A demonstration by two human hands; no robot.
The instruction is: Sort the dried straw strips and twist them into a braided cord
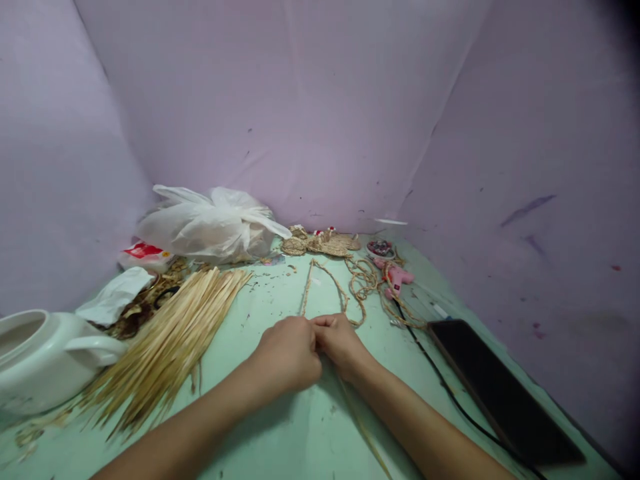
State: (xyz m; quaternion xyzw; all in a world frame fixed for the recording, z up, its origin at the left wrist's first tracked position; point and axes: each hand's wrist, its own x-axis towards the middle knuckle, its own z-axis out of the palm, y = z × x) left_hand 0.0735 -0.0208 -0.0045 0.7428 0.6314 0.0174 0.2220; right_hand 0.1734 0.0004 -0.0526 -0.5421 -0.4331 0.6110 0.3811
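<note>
My left hand [290,353] and my right hand [340,341] meet over the middle of the table, knuckles up. Both are closed on a twisted straw cord [306,293], whose gripped part is hidden by the fingers. From the hands the cord runs away from me, bends back near its far point, and joins a loose coil of cord [363,283] to the right. A loose straw strand [363,427] trails from beneath my hands toward the near edge. Left of my arms lies a fanned bundle of dry straw strips [175,340].
At left stand a white ceramic pot [45,373] and crumpled tissue [115,293]. Behind are a tied plastic bag [205,223] and woven straw pieces [325,245]. On the right lie a pink glue gun [397,277], its black cable [440,377] and a dark flat device [505,393].
</note>
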